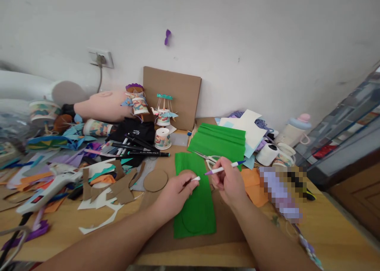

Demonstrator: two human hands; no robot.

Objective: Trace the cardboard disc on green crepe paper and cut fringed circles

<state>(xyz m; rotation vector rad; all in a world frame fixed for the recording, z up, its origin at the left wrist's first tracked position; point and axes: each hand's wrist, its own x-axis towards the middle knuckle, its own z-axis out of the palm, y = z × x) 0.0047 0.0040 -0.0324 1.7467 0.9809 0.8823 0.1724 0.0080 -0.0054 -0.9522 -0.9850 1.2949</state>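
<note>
Pale wall (267, 37) rises behind a crowded wooden table (332, 243), with a plugged-in socket (101, 59) at left and a large cardboard panel (173, 96) leaning against it; on the table, in front of the person, a green sheet (202, 211) lies lengthwise over a flat piece of brown cardboard (228, 227), a dark curved line (187, 228) showing near its lower end; both hands are above this sheet.

Right hand (226, 180) grasps a white marker (219, 170) between thumb and fingers, its purple tip aimed left and its dark end towards the right; left hand (181, 189) pinches a small white cap (196, 178) between thumb and forefinger, near the tip but apart from it; a round brown piece (187, 172) shows just beyond the left knuckles, on the green sheet, though whether the left hand touches it I cannot tell.

Open scissors (208, 158) lie just beyond the right hand, beside a second green sheet (219, 140) with folds; a cardboard disc (155, 180) lies left of the first sheet; orange paper (252, 184) sits to the right, with a spool of white thread (267, 155) and a pink-topped bottle (292, 129) farther back; to the left are paper scraps (102, 191), a glue gun (47, 188), black pens (142, 150) and decorated paper cups (163, 139).
</note>
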